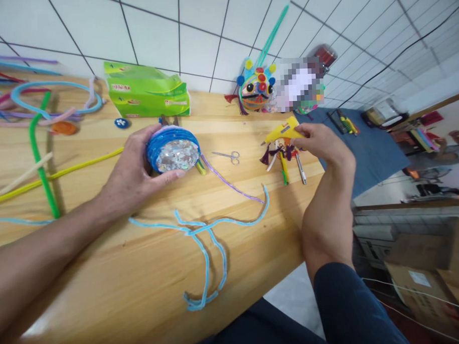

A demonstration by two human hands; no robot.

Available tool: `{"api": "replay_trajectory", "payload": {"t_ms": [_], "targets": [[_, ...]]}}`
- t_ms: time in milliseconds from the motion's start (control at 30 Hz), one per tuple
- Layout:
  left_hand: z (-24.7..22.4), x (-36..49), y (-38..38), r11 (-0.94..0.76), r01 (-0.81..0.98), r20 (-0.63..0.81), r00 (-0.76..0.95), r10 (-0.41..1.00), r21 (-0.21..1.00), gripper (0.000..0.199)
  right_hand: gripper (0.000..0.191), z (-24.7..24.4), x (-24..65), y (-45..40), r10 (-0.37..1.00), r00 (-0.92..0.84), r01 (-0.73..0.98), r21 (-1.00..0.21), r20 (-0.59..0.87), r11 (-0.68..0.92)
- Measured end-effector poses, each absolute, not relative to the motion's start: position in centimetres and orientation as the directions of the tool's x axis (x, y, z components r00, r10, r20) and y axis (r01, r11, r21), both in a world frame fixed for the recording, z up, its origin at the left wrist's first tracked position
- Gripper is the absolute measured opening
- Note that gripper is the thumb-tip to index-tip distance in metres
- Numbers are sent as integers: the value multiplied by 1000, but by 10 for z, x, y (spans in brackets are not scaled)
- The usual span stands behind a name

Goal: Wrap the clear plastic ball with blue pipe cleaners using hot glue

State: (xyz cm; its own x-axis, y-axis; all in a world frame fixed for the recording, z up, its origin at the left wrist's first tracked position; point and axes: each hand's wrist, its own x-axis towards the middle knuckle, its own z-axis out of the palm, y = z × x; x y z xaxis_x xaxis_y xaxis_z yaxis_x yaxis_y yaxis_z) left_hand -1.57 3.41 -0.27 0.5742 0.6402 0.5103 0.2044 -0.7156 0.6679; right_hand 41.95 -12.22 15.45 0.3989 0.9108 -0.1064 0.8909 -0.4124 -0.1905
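Note:
My left hand (139, 165) is wrapped round a blue coiled ball (173, 150) with a shiny, clear-silver patch facing up. A thin purple strand (230, 183) runs from beside the ball across the wood. At the right, my right hand (319, 144) has its fingers on the back end of a yellow glue gun (283, 131), whose nozzle points left. Under the gun lie dark tassels (265, 155), a pen (301, 169) and other small pieces. Small scissors (229, 156) rest between the hands. Light-blue fuzzy stems (212, 225) lie crossed in front.
Behind stand a green tissue pack (147, 89) and a decorated animal-face ball (255, 88). Green (40, 153) and yellow stems (75, 170) spread at the left, near an orange disc (64, 128) and a blue button (121, 123). Cardboard boxes (424, 270) sit low at the right.

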Motion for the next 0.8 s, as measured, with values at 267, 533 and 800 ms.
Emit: {"api": "replay_trajectory", "payload": {"t_ms": [267,533,800], "targets": [[-4,-15,33,-710,209,509,566,649,672,105,34,159,421,-127,900,358,877,-243,-248,-415],[-4,-16,34,-708,208,503,572,648,675,106,38,156,415,-121,918,360,893,-225,-165,-390],[-4,-16,34,-728,231,516,571,638,645,109,40,151,417,-119,924,333,889,-266,-186,-374]]}}
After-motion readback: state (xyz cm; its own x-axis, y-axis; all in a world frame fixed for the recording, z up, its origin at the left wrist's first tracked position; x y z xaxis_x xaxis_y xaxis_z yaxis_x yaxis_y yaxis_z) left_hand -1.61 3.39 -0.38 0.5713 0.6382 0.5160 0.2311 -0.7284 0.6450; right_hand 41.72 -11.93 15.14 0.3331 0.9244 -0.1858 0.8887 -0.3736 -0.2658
